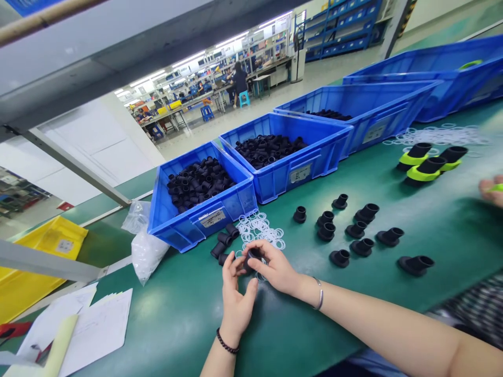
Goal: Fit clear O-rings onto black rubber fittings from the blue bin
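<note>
My left hand (237, 293) and my right hand (275, 267) meet over the green table (188, 314), both pinched on one small black plastic part (251, 256). Just beyond my fingers lies a heap of clear white rings (259, 230). A few loose black tubes (223, 243) lie to the left of the rings. To the right, several black flanged parts (353, 235) stand in loose rows on the table.
Blue bins of black parts (200, 193) (286, 152) line the far edge, with larger blue bins (373, 104) behind. Black-and-yellow pieces (428, 162) and more rings (436, 136) sit far right, where another person's hand (493, 189) shows. Plastic bags (145, 246), papers (94, 324) and a yellow tray (35, 262) lie left.
</note>
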A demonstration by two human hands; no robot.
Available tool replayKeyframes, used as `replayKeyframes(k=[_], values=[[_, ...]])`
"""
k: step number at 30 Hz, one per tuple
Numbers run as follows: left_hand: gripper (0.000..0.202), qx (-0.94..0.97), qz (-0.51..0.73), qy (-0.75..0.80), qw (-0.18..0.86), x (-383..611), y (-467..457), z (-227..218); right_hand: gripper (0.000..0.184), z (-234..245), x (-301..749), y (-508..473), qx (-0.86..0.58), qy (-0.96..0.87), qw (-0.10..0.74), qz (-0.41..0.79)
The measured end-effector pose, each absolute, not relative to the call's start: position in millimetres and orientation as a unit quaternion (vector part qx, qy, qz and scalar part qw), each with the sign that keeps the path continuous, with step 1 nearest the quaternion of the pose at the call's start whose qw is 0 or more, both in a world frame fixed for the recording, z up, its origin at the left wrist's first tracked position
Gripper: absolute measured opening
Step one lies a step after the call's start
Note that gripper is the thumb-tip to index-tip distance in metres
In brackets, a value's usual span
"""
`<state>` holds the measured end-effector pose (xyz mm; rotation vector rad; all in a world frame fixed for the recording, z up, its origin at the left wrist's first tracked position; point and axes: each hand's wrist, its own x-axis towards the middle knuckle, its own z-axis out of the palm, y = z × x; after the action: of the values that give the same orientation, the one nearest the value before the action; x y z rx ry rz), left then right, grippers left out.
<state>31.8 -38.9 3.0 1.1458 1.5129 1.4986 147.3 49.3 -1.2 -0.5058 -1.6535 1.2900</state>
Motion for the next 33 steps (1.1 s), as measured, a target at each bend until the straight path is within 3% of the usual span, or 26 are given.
replayKeyframes(k=[3, 6, 8, 11, 13, 16, 20, 24, 33], values=[[0.051, 0.470, 0.538, 0.673, 0.192, 17.3, -33.2, -0.3, 0.020, 0.0, 149.7, 60.9, -0.244, -0.629, 0.495, 0.547], [0.058, 0.474, 0.478, 0.733, 0.095, 1.7, -25.5, -8.6, 0.014, 0.9, 154.6, 70.3, -0.282, -0.703, 0.462, 0.462], [0.060, 0.483, 0.456, 0.743, 0.084, -5.9, -21.3, -14.6, 0.014, 0.9, 157.7, 72.3, -0.295, -0.796, 0.393, 0.353], [0.048, 0.494, 0.445, 0.741, 0.091, -11.7, -18.1, -20.2, 0.012, 0.4, 159.6, 69.4, -0.314, -0.895, 0.241, 0.206], [0.038, 0.494, 0.443, 0.741, 0.102, -13.2, -17.8, -21.0, 0.009, 0.3, 158.9, 66.2, -0.330, -0.919, 0.162, 0.145], [0.033, 0.486, 0.447, 0.741, 0.122, -14.6, -18.1, -19.7, 0.005, 1.3, 156.7, 63.1, -0.335, -0.928, 0.121, 0.107], [0.048, 0.439, 0.487, 0.735, 0.172, -13.6, -18.2, -17.9, 0.004, 2.7, 154.8, 62.5, -0.335, -0.930, 0.117, 0.094], [0.070, 0.371, 0.575, 0.663, 0.304, -6.0, -17.6, -16.6, 0.008, 3.8, 155.7, 62.4, -0.337, -0.930, 0.112, 0.091], [0.054, 0.267, 0.666, 0.487, 0.499, 3.0, -22.5, -8.4, 0.011, 5.8, 157.9, 68.2, -0.343, -0.905, 0.204, 0.145]])
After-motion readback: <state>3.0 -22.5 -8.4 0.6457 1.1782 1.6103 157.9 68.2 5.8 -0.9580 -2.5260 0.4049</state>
